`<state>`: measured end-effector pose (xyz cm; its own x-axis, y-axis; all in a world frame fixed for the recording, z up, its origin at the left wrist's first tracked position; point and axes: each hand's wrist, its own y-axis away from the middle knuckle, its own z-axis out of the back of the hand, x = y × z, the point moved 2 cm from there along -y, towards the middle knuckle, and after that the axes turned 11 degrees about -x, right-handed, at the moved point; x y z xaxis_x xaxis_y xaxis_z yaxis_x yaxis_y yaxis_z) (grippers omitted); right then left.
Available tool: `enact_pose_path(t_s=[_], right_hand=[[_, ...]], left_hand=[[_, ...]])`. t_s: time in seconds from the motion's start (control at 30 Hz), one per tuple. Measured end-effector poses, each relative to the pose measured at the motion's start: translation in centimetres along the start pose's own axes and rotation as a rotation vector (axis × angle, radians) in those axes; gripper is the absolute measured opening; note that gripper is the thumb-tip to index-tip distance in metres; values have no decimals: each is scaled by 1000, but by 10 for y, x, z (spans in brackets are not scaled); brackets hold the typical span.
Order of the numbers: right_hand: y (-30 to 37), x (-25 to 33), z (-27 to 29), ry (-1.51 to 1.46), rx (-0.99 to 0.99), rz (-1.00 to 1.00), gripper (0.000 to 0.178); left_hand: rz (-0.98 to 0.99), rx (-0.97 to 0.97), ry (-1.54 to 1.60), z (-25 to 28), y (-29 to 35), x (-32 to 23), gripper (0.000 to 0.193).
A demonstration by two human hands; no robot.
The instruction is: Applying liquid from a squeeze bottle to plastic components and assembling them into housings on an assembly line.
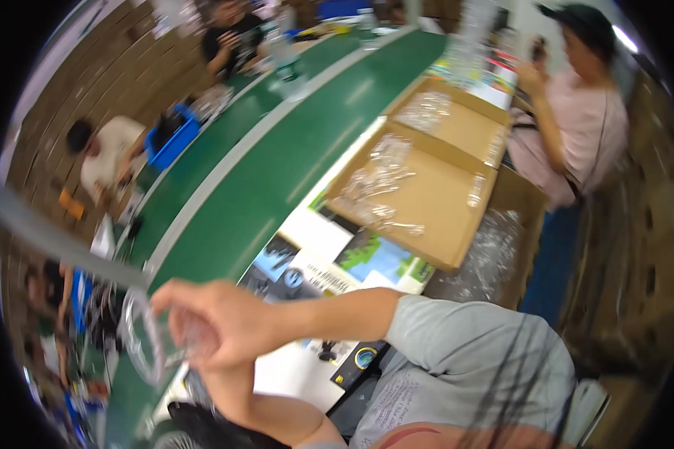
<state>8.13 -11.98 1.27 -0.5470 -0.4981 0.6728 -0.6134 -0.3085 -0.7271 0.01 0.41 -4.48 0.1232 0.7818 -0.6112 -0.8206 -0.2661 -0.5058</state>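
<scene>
Grip: right hand (221, 322) has its fingers curled in on a clear plastic ring (156, 348) by what looks like its stem; the hoop juts out free, left of the fingers. Left hand (228, 385) is just below, partly overlapped; cannot tell whether it pinches anything. Motion blur throughout.

Just right of and under the grip: printed sheets (307, 271), some overlapping. Left of and beyond it: green conveyor belt (232, 232). Near, below: a black object (217, 430), kind unclear.

Farther, up and right: cardboard tray (434, 202) with clear plastic pieces (378, 183) clustered along one side.

Risks (judged): held at one end, the ring could twist or slip if the curl loosens; the unsupported hoop could knock the belt's edge on a fast swing. If dropped, being clear, it may be hard to spot.
</scene>
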Motion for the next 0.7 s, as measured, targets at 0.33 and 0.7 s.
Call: enact_pose_path(t_s=[0.33,0.7], right_hand=[[3,1,7,95,52,-167,63],[-3,-12,1,-97,-171,110,66]], left_hand=[[-275,-201,38,-15,-19,-48,31],[-144,-244,-140,11,-26,-41,20]])
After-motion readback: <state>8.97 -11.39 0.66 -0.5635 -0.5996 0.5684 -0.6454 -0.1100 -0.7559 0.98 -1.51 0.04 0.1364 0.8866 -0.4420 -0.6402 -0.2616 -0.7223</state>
